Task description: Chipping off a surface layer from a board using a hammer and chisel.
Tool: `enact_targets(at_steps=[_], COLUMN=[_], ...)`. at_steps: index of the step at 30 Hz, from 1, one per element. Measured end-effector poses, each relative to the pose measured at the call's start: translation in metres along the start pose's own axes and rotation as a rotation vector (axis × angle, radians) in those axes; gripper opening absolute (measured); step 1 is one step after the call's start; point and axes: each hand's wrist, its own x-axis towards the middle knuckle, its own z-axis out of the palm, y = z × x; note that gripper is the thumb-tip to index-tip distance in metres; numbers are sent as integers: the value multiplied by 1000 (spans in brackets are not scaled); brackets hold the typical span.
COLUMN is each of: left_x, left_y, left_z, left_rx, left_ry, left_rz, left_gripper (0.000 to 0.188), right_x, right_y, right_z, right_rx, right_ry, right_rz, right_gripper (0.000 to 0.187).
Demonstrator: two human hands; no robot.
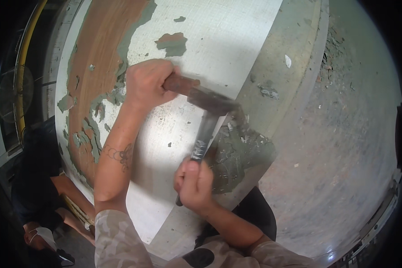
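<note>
The relation that matters here is the crossing of two tools: the left hand has its fingers wrapped around the brown grip of a wooden-handled tool, while the right hand, nearer to the wearer, is curled firmly around a slim tool, its thumb laid along the shaft. From the left hand, the wooden-handled tool runs rightward and slightly nearer, ending in a dark, blocky head; from the right hand, the slim tool points away to the far side, leaning a little right, so the long axes lie roughly square to each other. The slim tool's far end meets that dark head (whether it presses on it or merely passes beneath, I cannot tell through the blur). Both tools are above the white panel, over its right part. Of the two hands, the right is the closer to the grey-green patch, which lies just to its right; the left is nearer the brown strip with its ragged grey-green edges. Loose flakes lie farther right, and another person in dark clothing is at the near left.
</note>
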Motion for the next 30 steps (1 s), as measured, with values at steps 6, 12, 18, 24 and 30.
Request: enact_targets(at_steps=[6,12,18,24,30], left_x=[3,-4,-6,3,5], left_y=[-4,-9,19,24,18], left_z=[0,-6,-3,-3,-8], left_rx=[-18,-30,-124,-140,-129], left_ry=[30,10,44,138,141], left_rz=[-26,16,119,97,62], left_gripper=[25,30,30,28,28], right_x=[4,0,-8,-11,-29], right_y=[-6,-24,-66,-74,-61], right_z=[-10,-35,-102,-98,-99], right_rx=[294,327,157,76,46], right_ry=[100,121,194,135,11], right_rz=[-79,-25,-127,-137,-128], right_gripper=[40,49,59,59,59])
